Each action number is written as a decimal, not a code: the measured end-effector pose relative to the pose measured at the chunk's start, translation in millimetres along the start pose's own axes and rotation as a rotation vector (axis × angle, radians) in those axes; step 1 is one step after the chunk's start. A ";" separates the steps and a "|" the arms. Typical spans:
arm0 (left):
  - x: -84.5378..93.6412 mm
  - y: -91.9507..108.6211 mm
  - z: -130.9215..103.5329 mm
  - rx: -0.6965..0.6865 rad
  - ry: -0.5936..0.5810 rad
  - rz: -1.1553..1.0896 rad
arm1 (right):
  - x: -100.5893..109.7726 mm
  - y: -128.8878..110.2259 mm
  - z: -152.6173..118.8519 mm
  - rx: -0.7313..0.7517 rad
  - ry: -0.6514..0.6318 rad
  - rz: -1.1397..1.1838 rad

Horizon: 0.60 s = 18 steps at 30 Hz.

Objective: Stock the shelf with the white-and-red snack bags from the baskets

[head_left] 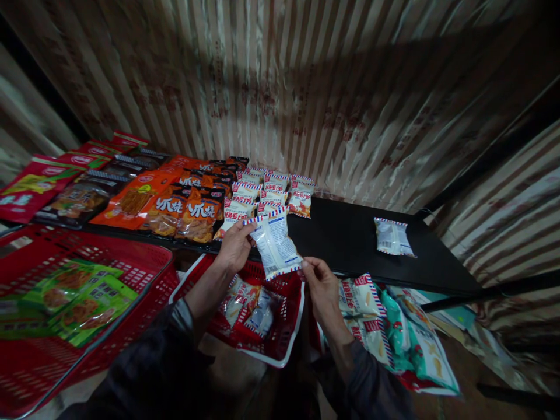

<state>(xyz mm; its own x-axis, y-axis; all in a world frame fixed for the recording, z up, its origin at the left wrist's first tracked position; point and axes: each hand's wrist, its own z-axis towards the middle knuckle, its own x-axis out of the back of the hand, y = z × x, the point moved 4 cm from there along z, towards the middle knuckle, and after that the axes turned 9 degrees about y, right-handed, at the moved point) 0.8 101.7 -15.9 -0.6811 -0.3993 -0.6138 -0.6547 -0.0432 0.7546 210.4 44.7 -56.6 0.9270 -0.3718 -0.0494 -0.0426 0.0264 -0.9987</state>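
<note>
Between my two hands is a white snack bag (276, 246) with red-and-blue striped ends, its printed back facing me. My left hand (236, 246) pinches its upper left corner, and my right hand (322, 287) grips the lower right corner. The bag hangs over the front edge of the black shelf (341, 239). Just behind it, several matching snack bags (273, 184) stand in short rows on the shelf. Below my hands, a red basket with a white rim (292, 326) holds a few more small snack bags (240, 300).
One white snack bag (394, 237) lies alone at the shelf's right. Orange-and-black packets (199, 213), dark packets (79, 195) and red packets (37, 184) fill its left. A red basket (149, 256) with green packets stands lower left. White and teal bags (396, 329) sit lower right. Striped sheeting hangs behind.
</note>
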 end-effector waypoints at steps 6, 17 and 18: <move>-1.2 -1.0 -1.4 -0.012 0.011 0.002 | 3.3 -4.8 -1.6 0.026 0.013 0.004; -4.6 -6.2 -7.6 0.039 -0.055 0.051 | 6.0 -15.0 3.8 0.109 0.077 -0.028; -5.2 -6.3 -8.1 0.059 -0.070 0.044 | 7.1 -16.0 4.6 0.127 0.077 -0.046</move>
<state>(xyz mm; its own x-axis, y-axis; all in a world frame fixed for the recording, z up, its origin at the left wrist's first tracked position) 11.2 96.6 -15.6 -0.7293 -0.3345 -0.5969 -0.6407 0.0278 0.7673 219.4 45.9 -41.0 0.8953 -0.4454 -0.0086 0.0515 0.1225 -0.9911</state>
